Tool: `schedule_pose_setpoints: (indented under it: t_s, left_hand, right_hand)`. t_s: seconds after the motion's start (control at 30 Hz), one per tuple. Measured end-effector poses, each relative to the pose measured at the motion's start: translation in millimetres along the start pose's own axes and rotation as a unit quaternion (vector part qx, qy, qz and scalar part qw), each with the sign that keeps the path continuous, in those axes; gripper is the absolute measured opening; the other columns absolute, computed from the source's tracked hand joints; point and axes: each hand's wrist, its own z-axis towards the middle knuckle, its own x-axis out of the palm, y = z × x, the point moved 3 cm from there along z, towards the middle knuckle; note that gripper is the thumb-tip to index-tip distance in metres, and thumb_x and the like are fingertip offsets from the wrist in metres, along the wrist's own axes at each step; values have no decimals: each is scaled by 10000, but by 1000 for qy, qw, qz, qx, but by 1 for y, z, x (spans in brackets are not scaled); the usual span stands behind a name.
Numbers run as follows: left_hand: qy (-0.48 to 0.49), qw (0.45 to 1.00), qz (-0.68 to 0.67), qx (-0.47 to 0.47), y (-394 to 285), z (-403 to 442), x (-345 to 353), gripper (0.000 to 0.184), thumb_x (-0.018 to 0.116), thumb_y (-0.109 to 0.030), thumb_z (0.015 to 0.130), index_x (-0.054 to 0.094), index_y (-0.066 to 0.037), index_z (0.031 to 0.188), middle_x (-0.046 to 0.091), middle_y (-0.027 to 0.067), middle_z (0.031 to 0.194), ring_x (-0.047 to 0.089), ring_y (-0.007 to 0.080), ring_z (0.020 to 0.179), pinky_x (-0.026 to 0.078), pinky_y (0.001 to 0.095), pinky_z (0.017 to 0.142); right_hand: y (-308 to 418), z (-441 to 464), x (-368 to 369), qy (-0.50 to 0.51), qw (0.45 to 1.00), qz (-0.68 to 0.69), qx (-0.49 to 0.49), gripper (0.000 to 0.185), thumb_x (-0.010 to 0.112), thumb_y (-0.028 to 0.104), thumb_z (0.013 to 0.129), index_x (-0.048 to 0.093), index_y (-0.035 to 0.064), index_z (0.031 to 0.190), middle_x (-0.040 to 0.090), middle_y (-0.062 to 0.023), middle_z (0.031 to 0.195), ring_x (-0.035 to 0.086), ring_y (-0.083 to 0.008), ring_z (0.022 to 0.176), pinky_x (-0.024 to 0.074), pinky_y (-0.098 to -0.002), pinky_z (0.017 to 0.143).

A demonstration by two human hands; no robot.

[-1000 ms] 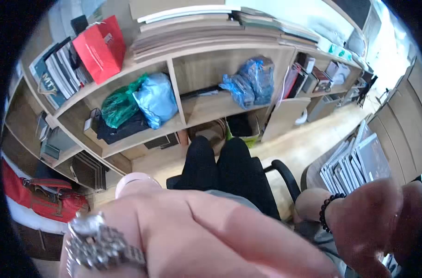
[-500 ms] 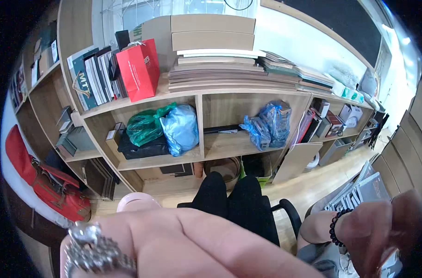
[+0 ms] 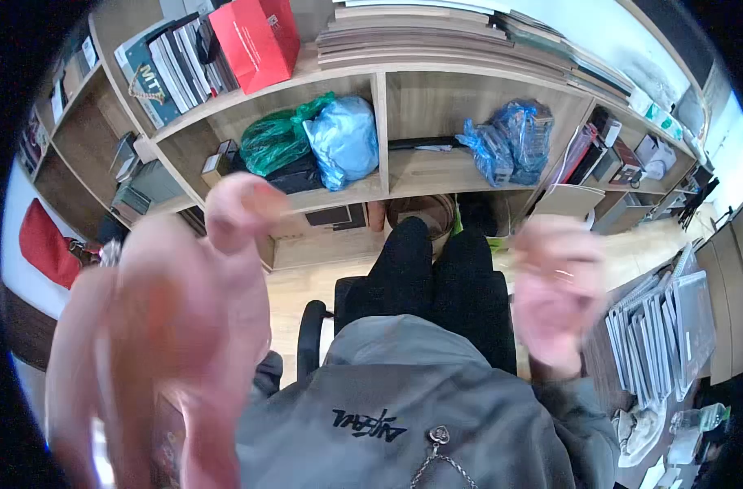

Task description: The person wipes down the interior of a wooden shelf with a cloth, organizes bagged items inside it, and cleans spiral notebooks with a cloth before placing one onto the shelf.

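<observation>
My left hand (image 3: pixel 167 318) is large and close to the camera on the left, smeared by motion. Its fingers are bent and spread apart, with nothing visible between them. A silver ring (image 3: pixel 110 253) shows at its edge. On the right, my right hand (image 3: pixel 557 285) is raised in front of the shelf, beyond the grey sleeve (image 3: pixel 579 424). Its fingers look curled but are too blurred to tell whether they are closed, and a thin ring shows on one. Neither hand touches the shelving unit (image 3: pixel 379 134) in view.
The shelves hold a green bag (image 3: pixel 273 143), a light-blue bag (image 3: pixel 344 143) and a blue plastic bundle (image 3: pixel 522 138). Above stand a red paper bag (image 3: pixel 257 45) and stacked boards (image 3: pixel 436 41). Spiral notebooks (image 3: pixel 652 342) lie at right. A chair armrest (image 3: pixel 310 338) is near my knees.
My view has tilted down, showing the grey jacket. The hand with the silver ring has moved from the bottom centre to the left; the right hand has moved inward and up from the lower right.
</observation>
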Motion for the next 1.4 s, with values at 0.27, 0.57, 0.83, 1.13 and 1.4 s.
schedule_pose_setpoints:
  t_s: [0.27,0.57,0.83,1.13,1.4]
  left_hand:
    - [-31,972,122,-198,67,-52,-32,454,559,-372,820,499,-104,1182,410,120,1290,416,289,1167,357,471,930]
    - [330,527,407,-669,228,-227,38,614,492,-640,737,648,-58,851,647,134,810,620,313,807,476,396,725]
    - [176,751,209,-601,288,-298,32,527,444,-484,854,596,8,741,625,159,767,607,291,768,461,370,650]
    - [-40,832,139,-535,262,-178,-30,382,488,-385,866,522,-25,745,545,42,701,525,154,612,421,295,554]
    - [224,702,386,-556,323,-287,60,391,489,-420,845,616,-64,744,617,161,702,620,294,664,462,404,572]
  right_hand:
    - [-245,-216,28,427,851,-279,126,325,505,327,818,585,165,1087,511,-57,1208,411,-290,1169,286,-446,995]
    - [-214,-198,-108,278,414,-534,683,649,509,628,732,627,45,991,596,-208,1024,567,-368,952,453,-431,802]
    - [-189,-268,-134,-190,707,-293,615,431,451,312,909,426,44,572,448,-26,501,432,-156,465,341,-329,436]
    - [-170,-128,-138,-107,822,-351,436,353,448,336,910,556,10,828,488,-33,602,425,-153,465,353,-270,455]
    - [-185,-274,-102,105,672,-484,551,316,487,262,876,502,20,674,573,-145,640,597,-274,669,436,-389,554]
